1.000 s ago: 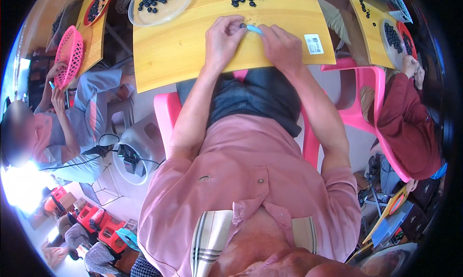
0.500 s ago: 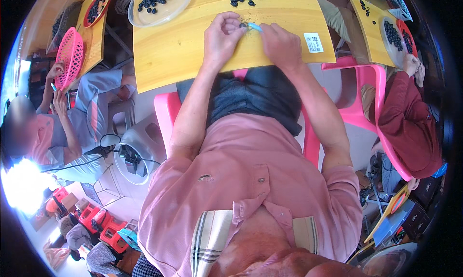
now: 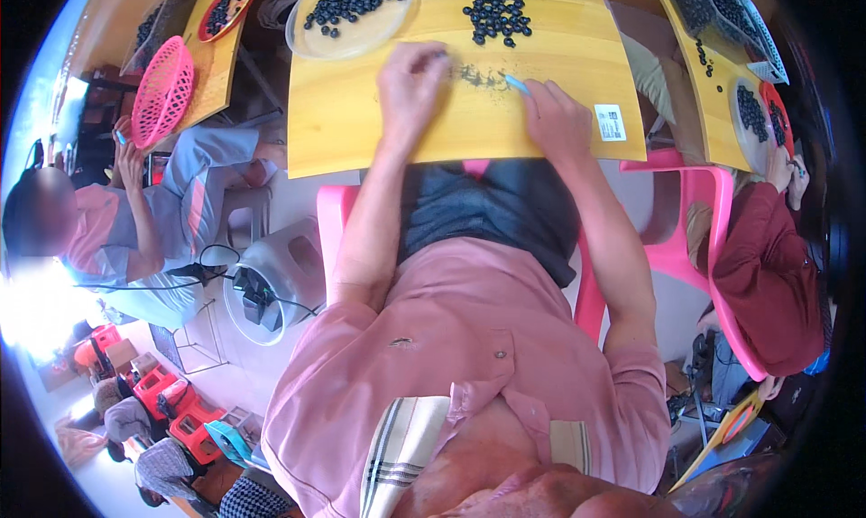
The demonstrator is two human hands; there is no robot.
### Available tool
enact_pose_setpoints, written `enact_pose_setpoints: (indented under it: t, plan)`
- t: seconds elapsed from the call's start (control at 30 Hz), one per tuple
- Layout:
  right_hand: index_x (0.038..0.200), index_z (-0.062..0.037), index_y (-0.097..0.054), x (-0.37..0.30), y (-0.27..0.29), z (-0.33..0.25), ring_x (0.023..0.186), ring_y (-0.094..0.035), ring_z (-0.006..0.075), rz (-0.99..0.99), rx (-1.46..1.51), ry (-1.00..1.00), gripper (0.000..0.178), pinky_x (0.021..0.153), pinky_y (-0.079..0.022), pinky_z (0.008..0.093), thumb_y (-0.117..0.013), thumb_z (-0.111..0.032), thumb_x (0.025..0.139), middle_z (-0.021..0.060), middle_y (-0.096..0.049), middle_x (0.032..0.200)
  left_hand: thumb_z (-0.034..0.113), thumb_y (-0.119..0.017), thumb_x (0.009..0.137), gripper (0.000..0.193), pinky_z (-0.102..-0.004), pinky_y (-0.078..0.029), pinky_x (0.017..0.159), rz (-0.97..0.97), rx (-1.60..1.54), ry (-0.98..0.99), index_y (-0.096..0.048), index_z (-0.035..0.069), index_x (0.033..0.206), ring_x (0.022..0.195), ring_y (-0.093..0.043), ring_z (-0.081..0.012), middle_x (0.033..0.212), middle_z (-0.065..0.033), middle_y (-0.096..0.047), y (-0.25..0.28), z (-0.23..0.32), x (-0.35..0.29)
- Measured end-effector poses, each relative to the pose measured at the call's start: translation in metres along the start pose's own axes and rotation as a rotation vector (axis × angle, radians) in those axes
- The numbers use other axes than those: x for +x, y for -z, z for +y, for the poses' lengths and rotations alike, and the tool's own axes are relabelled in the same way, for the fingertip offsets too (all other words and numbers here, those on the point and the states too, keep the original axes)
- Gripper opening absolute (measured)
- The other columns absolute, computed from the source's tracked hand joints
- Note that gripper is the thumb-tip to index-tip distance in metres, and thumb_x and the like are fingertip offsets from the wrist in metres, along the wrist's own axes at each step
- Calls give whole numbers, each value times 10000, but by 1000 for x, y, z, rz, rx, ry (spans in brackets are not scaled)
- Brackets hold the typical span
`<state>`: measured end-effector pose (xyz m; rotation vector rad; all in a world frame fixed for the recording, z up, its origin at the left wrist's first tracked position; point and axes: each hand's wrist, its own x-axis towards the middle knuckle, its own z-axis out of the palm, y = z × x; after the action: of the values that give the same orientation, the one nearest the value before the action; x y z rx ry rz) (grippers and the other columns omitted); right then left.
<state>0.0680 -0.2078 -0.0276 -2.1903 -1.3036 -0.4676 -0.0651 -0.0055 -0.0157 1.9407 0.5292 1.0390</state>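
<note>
My left hand (image 3: 412, 83) is raised over the yellow table (image 3: 352, 121), blurred by motion. Its fingers are curled together, with a dark round bead-like piece (image 3: 440, 55) faintly showing at the fingertips. To the right, my right hand (image 3: 557, 119) rests near the front edge, closed on a slim tool with a light blue handle (image 3: 517, 83). The tool points up and left, and its working tip is too small to make out. Dark crumbs (image 3: 483, 76) lie scattered between the hands. Beyond them sits a loose pile of dark round pieces (image 3: 496, 18).
A clear round tray (image 3: 350, 45) with more dark pieces stands at the back left. A white label (image 3: 610, 122) is stuck on the table's right side. People work at tables on both sides; a pink basket (image 3: 163, 92) is at the left one.
The head view has shifted. My left hand has moved away from the blue tool, where it held a dark round piece against the tip. My right hand has drawn apart, still gripping the tool.
</note>
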Motion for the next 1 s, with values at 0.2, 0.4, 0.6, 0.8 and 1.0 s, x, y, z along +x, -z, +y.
enact_pose_setpoints:
  t: [0.2,0.4,0.6,0.8,1.0]
  plan:
    - [996,-130,-690,1,2,-1,735,-717,308,2,36,-12,97,602,-575,464,-675,-220,963,68,-664,819,81,-791,887,234,-355,-573,790,233,511,-235,-759,35,1114,895,-705,-233,996,-132,-723,63,-27,80]
    - [993,-128,-695,1,3,-2,743,-719,307,14,47,-5,91,609,-580,459,-680,-210,958,70,-666,819,69,-770,862,241,-454,-544,903,-123,306,-128,-752,26,1098,1021,-677,-360,1049,-175,-706,7,-6,68]
    - [989,-120,-689,2,3,-3,746,-718,310,-1,51,-18,89,610,-574,455,-690,-198,946,76,-660,816,72,-746,882,217,-439,-558,917,-326,408,-389,-777,47,1095,1039,-685,-370,1083,-167,-716,-37,-12,52]
    - [992,-109,-686,0,5,-1,738,-713,315,-13,67,-23,94,603,-564,463,-691,-192,948,89,-649,809,60,-735,903,207,-423,-570,891,-457,458,-305,-786,57,1103,973,-710,-357,1084,-162,-717,-35,-8,49]
    - [988,-105,-685,3,5,-2,737,-714,325,-32,61,-28,99,612,-569,469,-688,-195,948,94,-655,807,70,-745,905,211,-425,-573,875,-462,411,-269,-791,48,1110,949,-723,-360,1088,-186,-722,-28,-18,52]
